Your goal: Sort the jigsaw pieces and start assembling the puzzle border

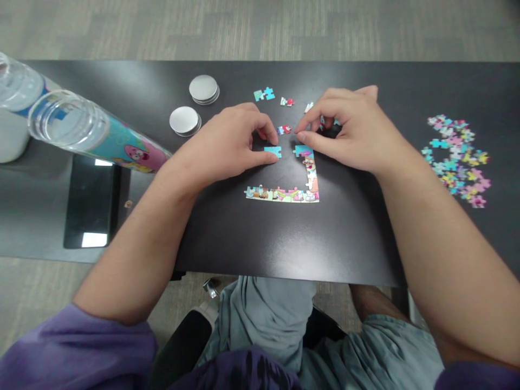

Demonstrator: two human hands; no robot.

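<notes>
My left hand (239, 142) has its thumb and forefinger on a blue puzzle piece (272, 150), holding it against the dark table. To its right, my right hand (341, 127) hovers above the top corner of a joined puzzle border (312, 176); thumb and forefinger come close together, and whatever lies between the tips is too small to make out. The border runs down the right side and along the bottom. A small red and blue piece (284, 130) lies between the hands. Some pieces are partly hidden under my right hand.
Loose blue pieces (264, 94) and a red-white piece (287, 102) lie farther back. A pile of pieces (459, 168) spreads at the right. At the left are stacked metal discs (184, 120), clear-topped cylinders (101, 130) and a black tablet (89, 203).
</notes>
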